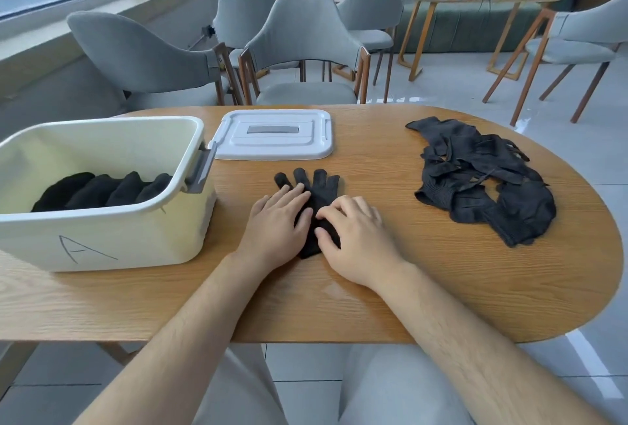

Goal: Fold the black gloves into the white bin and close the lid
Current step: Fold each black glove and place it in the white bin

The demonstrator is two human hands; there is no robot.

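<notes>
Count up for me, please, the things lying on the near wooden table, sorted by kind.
white bin: 1
lid: 1
folded glove bundles in the bin: 4 visible
flat glove under the left hand and right hand: 1
heap of loose gloves: 1 heap, its gloves too tangled to count
Total: 8

Left of the grip on the glove point(317, 186) the white bin point(102, 244) walls off the way; beyond the grip lies the flat lid point(273, 147); right, bare table point(390, 169) runs open to the glove pile point(482, 186)
</notes>
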